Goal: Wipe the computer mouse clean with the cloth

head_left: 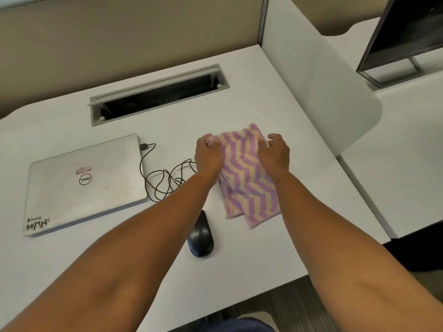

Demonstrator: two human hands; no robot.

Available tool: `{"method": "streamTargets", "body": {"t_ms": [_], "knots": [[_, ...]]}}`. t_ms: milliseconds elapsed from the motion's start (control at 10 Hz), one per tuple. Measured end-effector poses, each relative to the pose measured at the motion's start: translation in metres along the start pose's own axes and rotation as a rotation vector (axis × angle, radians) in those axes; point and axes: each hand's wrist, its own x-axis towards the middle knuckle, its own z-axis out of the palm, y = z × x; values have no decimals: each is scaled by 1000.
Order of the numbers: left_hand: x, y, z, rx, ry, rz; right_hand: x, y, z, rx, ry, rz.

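A black computer mouse lies on the white desk, near the front edge and partly under my left forearm. Beyond it a purple and cream striped cloth lies spread on the desk. My left hand pinches the cloth's far left corner. My right hand grips its far right edge. Both hands are well beyond the mouse and do not touch it.
A closed silver laptop lies at the left, with a black cable coiled between it and the cloth. An open cable tray slot is at the back. A partition panel and a monitor stand at the right.
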Motion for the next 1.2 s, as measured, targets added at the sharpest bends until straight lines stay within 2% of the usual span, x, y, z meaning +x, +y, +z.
{"method": "streamTargets", "body": {"t_ms": [100,200,300,500,700,800,1000,1100,1200], "knots": [[-2,-7,4,164,33,214,0,7,14,-154,184,-208],[-13,-23,13,403,-57,450,-3,19,27,-304,221,-476],[-22,-38,21,549,-221,450,-7,30,39,-401,167,-632],[-17,-61,22,789,-299,491,-14,47,49,-499,-31,-641],[-18,-50,16,867,-388,448,-16,45,50,-551,-166,-554],[-20,-35,9,802,-425,443,-21,30,45,-529,-149,-535],[-29,-12,-21,693,-375,515,-34,-4,40,-482,-113,-577],[-32,-2,-41,678,-309,551,-42,-22,41,-448,-88,-635],[-36,5,-65,699,-174,562,-53,-48,46,-422,-75,-661]]}}
